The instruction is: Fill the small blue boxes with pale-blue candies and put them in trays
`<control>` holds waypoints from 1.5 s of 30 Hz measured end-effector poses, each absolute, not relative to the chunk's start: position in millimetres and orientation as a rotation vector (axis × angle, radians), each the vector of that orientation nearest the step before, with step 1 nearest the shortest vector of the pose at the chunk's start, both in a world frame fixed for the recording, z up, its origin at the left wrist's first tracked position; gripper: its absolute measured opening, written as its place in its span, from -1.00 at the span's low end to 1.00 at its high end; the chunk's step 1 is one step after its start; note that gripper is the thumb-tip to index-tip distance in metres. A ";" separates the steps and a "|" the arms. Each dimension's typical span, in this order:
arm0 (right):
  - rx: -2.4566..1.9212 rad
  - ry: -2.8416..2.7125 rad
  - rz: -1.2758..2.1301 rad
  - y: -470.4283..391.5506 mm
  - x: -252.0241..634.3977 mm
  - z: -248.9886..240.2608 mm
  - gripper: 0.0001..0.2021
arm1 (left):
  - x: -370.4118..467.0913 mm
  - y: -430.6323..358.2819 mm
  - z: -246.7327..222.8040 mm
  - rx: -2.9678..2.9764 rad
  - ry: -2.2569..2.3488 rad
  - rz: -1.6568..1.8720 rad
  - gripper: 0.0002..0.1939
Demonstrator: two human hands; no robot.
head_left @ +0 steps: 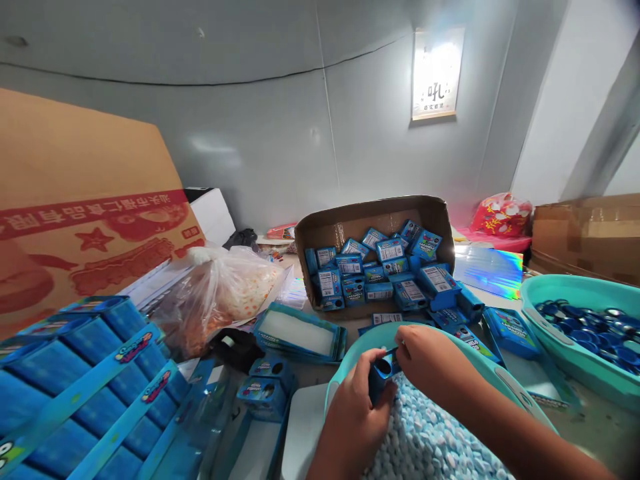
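Observation:
Above a turquoise basin (367, 337) filled with pale blue and white candies (440, 427), my left hand (357, 407) grips a small blue box (379, 381) with a round dark hole in its top. My right hand (423, 353) is closed at the box's upper right edge, its fingertips pinched on a flap or edge there. Just behind the basin, a brown carton (320, 230) lies tilted with its opening toward me, holding several small blue boxes (390, 250).
Stacked blue boxes (90, 373) and a large printed carton (90, 167) fill the left. Near them are a plastic bag (220, 287) and open blue trays (300, 333). A second turquoise basin (550, 293) with shiny blue pieces stands right, before a brown carton (590, 233).

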State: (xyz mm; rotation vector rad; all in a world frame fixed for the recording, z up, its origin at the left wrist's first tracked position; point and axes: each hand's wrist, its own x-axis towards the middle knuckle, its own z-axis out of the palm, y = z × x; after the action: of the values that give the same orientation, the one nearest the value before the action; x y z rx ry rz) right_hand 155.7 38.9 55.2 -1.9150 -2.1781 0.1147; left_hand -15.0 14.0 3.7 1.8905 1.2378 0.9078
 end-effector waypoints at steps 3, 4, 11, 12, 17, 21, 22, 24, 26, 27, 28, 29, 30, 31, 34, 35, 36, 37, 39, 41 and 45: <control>-1.936 -2.168 0.089 36.3 155.0 56.3 -0.79 | -15.3 13.6 5.4 1.890 1.246 0.886 -0.55; -1.942 -2.165 0.081 35.5 154.9 56.5 -0.79 | -15.3 13.5 5.6 1.892 1.251 0.881 -0.55; -1.968 -2.185 0.077 34.7 155.3 57.3 -0.70 | -14.5 13.4 4.1 1.893 1.226 0.903 -0.56; -1.975 -2.187 0.073 34.6 154.9 57.8 -0.69 | -14.3 13.5 4.4 1.889 1.227 0.901 -0.56; -1.997 -2.195 0.081 32.7 153.4 59.9 -0.70 | -14.0 13.5 5.9 1.880 1.220 0.901 -0.55; -1.946 -2.202 0.017 32.1 152.9 57.1 -0.71 | -14.7 13.1 5.7 1.889 1.224 0.912 -0.55; -1.938 -2.213 0.004 32.1 152.4 56.1 -0.71 | -14.7 13.0 5.6 1.891 1.222 0.915 -0.56; -1.930 -2.232 -0.018 31.8 150.8 54.4 -0.71 | -14.5 12.9 5.7 1.891 1.220 0.920 -0.56; -1.914 -2.240 -0.020 31.0 148.5 53.5 -0.70 | -13.8 12.9 6.2 1.889 1.222 0.924 -0.57; -1.903 -2.237 -0.010 30.5 147.2 53.4 -0.70 | -13.5 12.9 6.6 1.889 1.218 0.927 -0.57; -1.891 -2.230 0.011 30.0 146.1 53.5 -0.71 | -13.3 12.8 7.1 1.891 1.208 0.932 -0.58; -1.878 -2.224 0.039 29.7 145.1 53.6 -0.72 | -13.2 12.6 7.5 1.891 1.196 0.940 -0.58; -1.865 -2.218 0.071 29.6 144.3 53.7 -0.73 | -13.4 12.5 7.9 1.890 1.184 0.949 -0.59; -1.856 -2.210 0.101 29.8 143.6 53.7 -0.74 | -13.7 12.3 8.3 1.889 1.171 0.954 -0.60; -1.806 -2.181 0.171 32.4 142.4 52.7 -0.74 | -15.3 12.2 9.0 1.866 1.146 0.965 -0.60; -1.772 -2.167 0.196 33.8 142.0 51.9 -0.73 | -15.7 12.4 9.1 1.850 1.136 0.963 -0.58; -1.730 -2.151 0.224 35.4 141.6 50.7 -0.73 | -15.7 12.6 9.0 1.829 1.127 0.964 -0.55; -1.687 -2.135 0.253 37.1 141.2 49.3 -0.73 | -15.4 13.0 8.6 1.801 1.127 0.969 -0.52; -1.625 -2.100 0.307 40.9 140.7 45.6 -0.72 | -14.0 14.3 6.2 1.748 1.144 0.976 -0.49; -1.610 -2.064 0.364 45.0 140.9 41.7 -0.72 | -12.2 16.4 1.3 1.725 1.167 0.990 -0.47; -1.574 -2.009 0.477 52.1 142.3 36.4 -0.66 | -9.4 21.0 -12.7 1.774 1.187 1.032 -0.42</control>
State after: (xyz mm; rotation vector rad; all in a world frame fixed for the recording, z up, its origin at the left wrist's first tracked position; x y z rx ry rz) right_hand 142.3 52.1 36.4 -1.5739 -2.0093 0.4769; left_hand -9.4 21.0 -12.7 1.7736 1.1874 1.0324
